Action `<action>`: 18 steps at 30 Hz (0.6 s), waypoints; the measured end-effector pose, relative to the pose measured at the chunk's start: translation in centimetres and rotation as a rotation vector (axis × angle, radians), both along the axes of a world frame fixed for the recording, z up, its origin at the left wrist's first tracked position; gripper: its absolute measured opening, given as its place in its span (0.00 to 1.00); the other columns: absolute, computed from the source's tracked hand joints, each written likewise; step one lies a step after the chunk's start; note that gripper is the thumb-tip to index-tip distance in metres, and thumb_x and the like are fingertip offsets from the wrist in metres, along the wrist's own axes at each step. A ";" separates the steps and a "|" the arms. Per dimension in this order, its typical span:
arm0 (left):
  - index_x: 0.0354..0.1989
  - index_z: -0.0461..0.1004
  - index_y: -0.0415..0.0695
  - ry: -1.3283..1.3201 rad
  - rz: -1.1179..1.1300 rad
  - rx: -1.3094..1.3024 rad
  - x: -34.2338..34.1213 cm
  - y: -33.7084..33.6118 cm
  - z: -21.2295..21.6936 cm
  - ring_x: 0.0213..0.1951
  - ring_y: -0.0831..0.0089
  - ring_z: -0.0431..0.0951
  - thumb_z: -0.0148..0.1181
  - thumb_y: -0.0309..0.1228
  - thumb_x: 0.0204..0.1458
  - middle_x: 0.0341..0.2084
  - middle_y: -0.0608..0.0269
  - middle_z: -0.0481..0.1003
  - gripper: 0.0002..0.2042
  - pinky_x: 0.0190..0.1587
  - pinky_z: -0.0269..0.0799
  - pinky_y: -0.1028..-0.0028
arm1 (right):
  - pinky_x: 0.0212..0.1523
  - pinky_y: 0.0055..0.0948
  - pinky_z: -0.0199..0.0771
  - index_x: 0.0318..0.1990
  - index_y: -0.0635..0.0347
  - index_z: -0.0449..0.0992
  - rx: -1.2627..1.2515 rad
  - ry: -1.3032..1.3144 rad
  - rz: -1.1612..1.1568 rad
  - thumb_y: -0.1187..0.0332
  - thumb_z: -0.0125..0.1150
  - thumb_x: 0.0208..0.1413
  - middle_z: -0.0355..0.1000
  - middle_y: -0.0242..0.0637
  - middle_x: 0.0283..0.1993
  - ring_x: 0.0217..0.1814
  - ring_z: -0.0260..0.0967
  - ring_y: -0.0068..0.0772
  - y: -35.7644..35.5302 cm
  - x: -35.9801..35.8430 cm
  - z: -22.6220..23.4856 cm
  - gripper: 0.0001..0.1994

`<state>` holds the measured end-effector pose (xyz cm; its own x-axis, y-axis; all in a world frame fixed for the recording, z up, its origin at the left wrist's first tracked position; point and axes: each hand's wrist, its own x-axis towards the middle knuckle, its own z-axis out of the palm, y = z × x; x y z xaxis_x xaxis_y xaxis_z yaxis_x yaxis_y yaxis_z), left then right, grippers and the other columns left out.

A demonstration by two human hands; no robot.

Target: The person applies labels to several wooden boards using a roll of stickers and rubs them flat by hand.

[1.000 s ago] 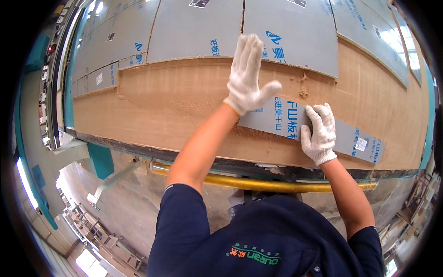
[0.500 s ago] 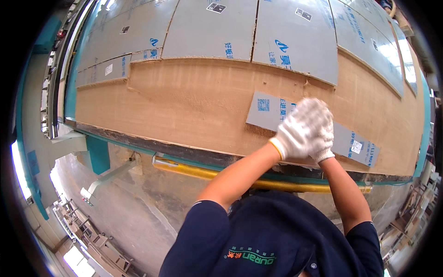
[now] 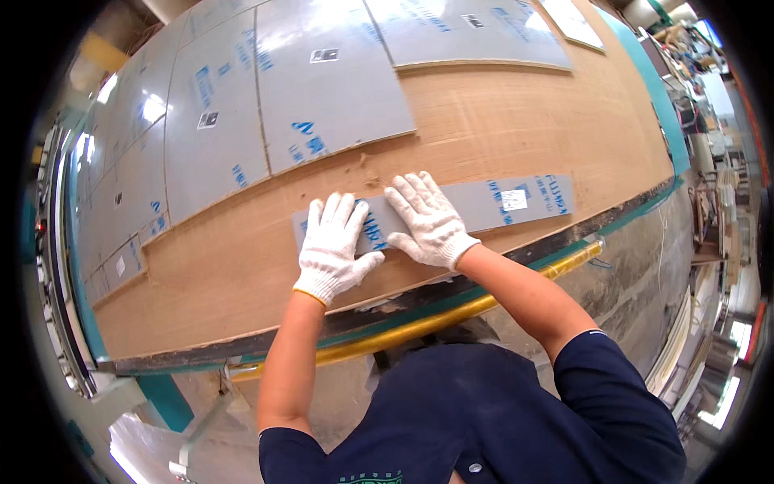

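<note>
A narrow grey board strip (image 3: 476, 205) with blue print and a white label lies near the front edge of a brown wooden bed (image 3: 218, 282). My left hand (image 3: 330, 246), in a white knit glove, rests flat over the strip's left end, fingers stretched out. Close to the strip's middle, my gloved right hand (image 3: 427, 218) also lies flat, its fingers slightly apart and pointing away from me. Neither hand is wrapped round anything. Parts of the strip are hidden beneath both palms.
Large grey panels (image 3: 339, 89) lie side by side on the far part of the bed. Small wood crumbs (image 3: 367, 173) sit just beyond the strip. A yellow tube (image 3: 451, 315) runs along the front edge. Assorted stock and equipment (image 3: 713, 161) stand at the right.
My hands, together over the strip's middle before, are now apart and lie flat on it. The view has turned, so the strip and panels appear at another angle.
</note>
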<state>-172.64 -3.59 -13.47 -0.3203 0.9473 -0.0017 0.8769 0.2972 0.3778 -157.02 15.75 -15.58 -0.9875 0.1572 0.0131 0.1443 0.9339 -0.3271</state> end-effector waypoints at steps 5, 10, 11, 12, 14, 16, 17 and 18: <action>0.66 0.70 0.41 0.120 0.026 -0.007 0.9 1.1 -0.9 0.72 0.46 0.60 0.78 0.49 0.37 0.68 0.44 0.65 0.45 0.78 0.45 0.47 | 0.84 0.46 0.34 0.76 0.62 0.58 0.239 -0.069 -0.464 0.50 0.58 0.61 0.51 0.52 0.81 0.85 0.41 0.50 14.9 15.1 -2.0 0.40; 0.61 0.74 0.40 0.157 0.004 -0.061 1.7 4.1 2.2 0.59 0.46 0.70 0.79 0.43 0.27 0.55 0.47 0.73 0.45 0.69 0.62 0.53 | 0.83 0.51 0.31 0.78 0.62 0.55 0.266 -0.168 -0.810 0.48 0.58 0.64 0.48 0.54 0.82 0.86 0.37 0.55 25.7 26.7 -1.8 0.41; 0.60 0.74 0.40 0.144 0.011 -0.101 1.6 4.3 2.9 0.58 0.47 0.71 0.79 0.43 0.27 0.53 0.47 0.74 0.44 0.66 0.66 0.55 | 0.83 0.51 0.30 0.77 0.61 0.55 0.212 -0.042 -0.731 0.48 0.61 0.61 0.48 0.55 0.82 0.86 0.38 0.56 26.0 26.8 -1.5 0.42; 0.60 0.75 0.40 0.126 0.023 -0.150 1.9 4.3 3.7 0.57 0.48 0.72 0.79 0.42 0.26 0.52 0.48 0.74 0.44 0.64 0.69 0.57 | 0.83 0.52 0.30 0.77 0.61 0.55 0.153 0.074 -0.645 0.48 0.64 0.59 0.48 0.56 0.82 0.85 0.38 0.56 25.3 26.3 -0.7 0.44; 0.60 0.75 0.39 0.147 0.031 -0.184 3.0 4.1 5.5 0.56 0.48 0.73 0.80 0.42 0.25 0.50 0.48 0.76 0.45 0.61 0.72 0.58 | 0.83 0.58 0.30 0.74 0.58 0.63 0.127 0.084 -0.401 0.50 0.72 0.49 0.53 0.56 0.79 0.85 0.41 0.56 24.4 25.4 1.7 0.45; 0.61 0.75 0.40 0.077 0.070 -0.298 5.5 4.5 8.9 0.56 0.50 0.76 0.79 0.43 0.28 0.52 0.48 0.76 0.44 0.60 0.74 0.58 | 0.80 0.63 0.38 0.66 0.56 0.72 0.060 0.062 -0.106 0.55 0.75 0.43 0.65 0.52 0.71 0.78 0.56 0.55 24.1 24.8 4.2 0.39; 0.62 0.75 0.39 0.005 0.111 -0.382 7.2 5.6 11.7 0.57 0.50 0.76 0.78 0.42 0.29 0.54 0.47 0.77 0.44 0.60 0.74 0.58 | 0.78 0.61 0.45 0.62 0.57 0.74 0.033 0.132 -0.064 0.59 0.74 0.43 0.69 0.51 0.66 0.73 0.61 0.53 24.6 24.5 4.3 0.35; 0.63 0.75 0.39 -0.076 0.162 -0.468 8.5 6.2 13.5 0.57 0.50 0.77 0.78 0.41 0.29 0.55 0.46 0.77 0.44 0.61 0.74 0.59 | 0.76 0.59 0.52 0.59 0.57 0.77 0.005 0.194 -0.014 0.63 0.73 0.43 0.73 0.49 0.62 0.68 0.67 0.51 25.0 24.4 4.1 0.31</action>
<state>-164.10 2.66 0.00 -0.4454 0.7774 -0.4441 0.7807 0.5801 0.2324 -132.66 40.70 -11.43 -0.9642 0.1704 0.2033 0.0922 0.9339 -0.3455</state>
